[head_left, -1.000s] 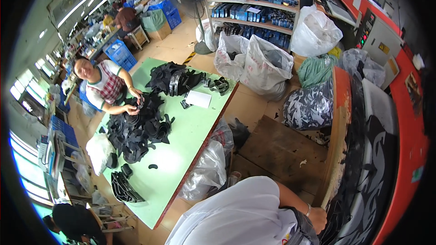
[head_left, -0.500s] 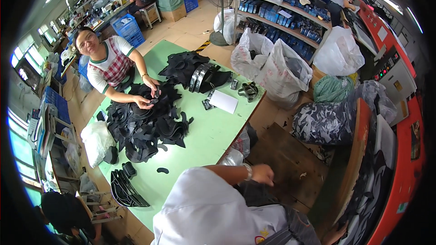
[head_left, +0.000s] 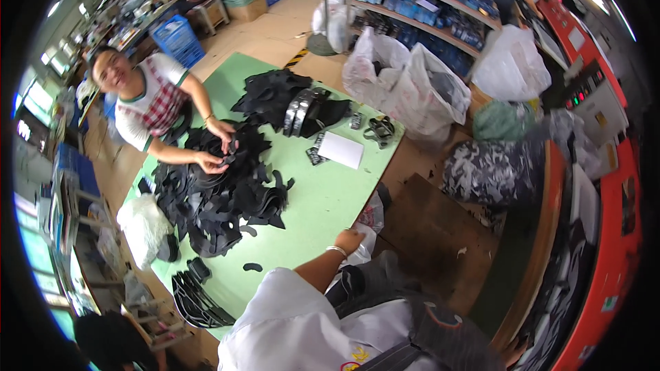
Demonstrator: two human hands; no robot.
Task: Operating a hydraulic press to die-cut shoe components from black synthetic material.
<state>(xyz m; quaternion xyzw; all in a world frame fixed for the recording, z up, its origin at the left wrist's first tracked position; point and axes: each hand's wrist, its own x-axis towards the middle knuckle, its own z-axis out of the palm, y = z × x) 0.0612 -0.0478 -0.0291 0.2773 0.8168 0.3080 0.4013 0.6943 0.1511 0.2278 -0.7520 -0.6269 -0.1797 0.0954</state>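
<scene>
My left hand, with a pale band at the wrist, hangs over the near right edge of the green table. Its fingers look curled, and I see nothing in them. A clear plastic bag is right beside it, below the tabletop; whether they touch I cannot tell. At the lower right, my right hand shows only in part, by the edge of the red machine's bed near dark sheet material; its fingers are hidden. Nearest on the table are curved black ribbed pieces and a small black cut-out.
Across the table a co-worker handles a large pile of black cut pieces. A white sheet and black straps lie at the right. White sacks, a camouflage-patterned bundle and the red machine stand beyond.
My left hand has swung left, from over the brown floor board to the table's edge. The view has shifted and tilted slightly. The co-worker's hands remain at the black pile.
</scene>
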